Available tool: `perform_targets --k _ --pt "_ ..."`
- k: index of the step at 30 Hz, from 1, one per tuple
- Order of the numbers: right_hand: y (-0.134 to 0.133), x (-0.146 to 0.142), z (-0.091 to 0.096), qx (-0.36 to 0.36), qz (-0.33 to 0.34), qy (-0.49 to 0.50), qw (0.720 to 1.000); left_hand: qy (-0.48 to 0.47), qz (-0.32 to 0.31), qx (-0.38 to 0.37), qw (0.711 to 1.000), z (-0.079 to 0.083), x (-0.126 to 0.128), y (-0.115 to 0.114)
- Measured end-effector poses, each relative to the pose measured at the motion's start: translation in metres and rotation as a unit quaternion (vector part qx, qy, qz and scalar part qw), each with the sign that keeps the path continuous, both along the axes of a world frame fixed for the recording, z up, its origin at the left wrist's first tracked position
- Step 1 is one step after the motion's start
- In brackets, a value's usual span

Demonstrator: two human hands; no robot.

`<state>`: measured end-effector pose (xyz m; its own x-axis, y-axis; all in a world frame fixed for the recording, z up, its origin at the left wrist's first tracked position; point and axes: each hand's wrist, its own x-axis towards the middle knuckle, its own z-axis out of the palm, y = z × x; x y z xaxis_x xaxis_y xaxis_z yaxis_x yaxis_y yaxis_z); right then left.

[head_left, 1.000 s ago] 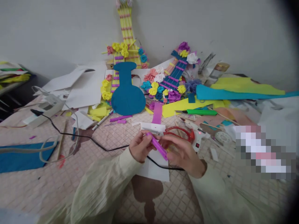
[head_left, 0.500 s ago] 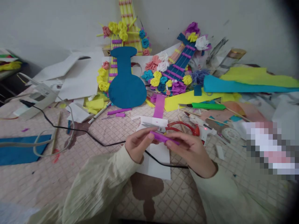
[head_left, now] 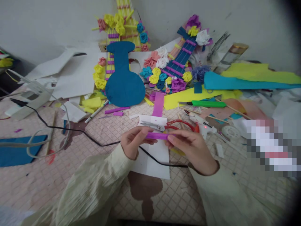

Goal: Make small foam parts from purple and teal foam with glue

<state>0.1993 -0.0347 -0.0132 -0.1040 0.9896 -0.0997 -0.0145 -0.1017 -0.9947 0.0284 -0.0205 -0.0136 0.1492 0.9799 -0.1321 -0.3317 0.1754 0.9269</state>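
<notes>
Between my two hands runs a narrow purple paper strip (head_left: 157,136), held nearly level above the table. My left hand (head_left: 133,141) pinches its left end between thumb and fingers. At the other end, my right hand (head_left: 188,146) grips it the same way. Just behind the strip, red-handled scissors (head_left: 162,126) lie with their blades pointing left on a folded white paper (head_left: 152,171). A flat purple paper strip (head_left: 158,105) lies beyond the scissors.
A blue guitar-shaped cutout (head_left: 125,88) leans at the back against decorated paper guitars (head_left: 181,62). To the right are a green utility knife (head_left: 208,103) and a glue gun (head_left: 199,121) with a red light. A black cable (head_left: 162,161) crosses the table under my hands.
The purple strip has turned from a slant to nearly level, and more of it shows between my hands. My left hand has shifted slightly left. The view has moved a little.
</notes>
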Motion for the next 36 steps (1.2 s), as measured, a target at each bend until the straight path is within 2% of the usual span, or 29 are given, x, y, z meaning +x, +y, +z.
perform_targets --k 3,7,10,13,15,26,30,36 --pt "0.001 0.0 0.002 -0.007 0.021 -0.011 1.0 0.071 -0.016 0.035 0.997 0.003 0.002 -0.003" --pt "0.002 0.001 0.007 -0.006 0.005 -0.001 1.0 0.128 -0.038 0.028 0.991 0.003 0.002 -0.004" --pt "0.003 0.002 0.009 -0.004 0.012 -0.006 1.0 0.15 -0.089 0.056 0.983 -0.001 -0.001 -0.002" --pt "0.003 0.003 0.009 0.006 0.059 -0.036 0.998 0.157 -0.162 0.11 0.968 -0.005 -0.002 -0.001" --pt "0.002 0.004 0.009 0.015 0.084 -0.052 0.995 0.153 -0.186 0.125 0.962 -0.007 -0.001 -0.002" --pt "0.002 0.006 0.008 0.081 0.057 -0.139 0.985 0.178 -0.175 0.141 0.958 -0.005 -0.001 -0.004" --pt "0.003 0.007 0.006 0.065 0.052 -0.12 0.989 0.187 -0.164 0.148 0.957 -0.004 0.0 -0.006" --pt "0.004 0.007 0.006 0.037 0.011 -0.117 0.992 0.192 -0.169 0.155 0.954 -0.006 -0.001 -0.005"
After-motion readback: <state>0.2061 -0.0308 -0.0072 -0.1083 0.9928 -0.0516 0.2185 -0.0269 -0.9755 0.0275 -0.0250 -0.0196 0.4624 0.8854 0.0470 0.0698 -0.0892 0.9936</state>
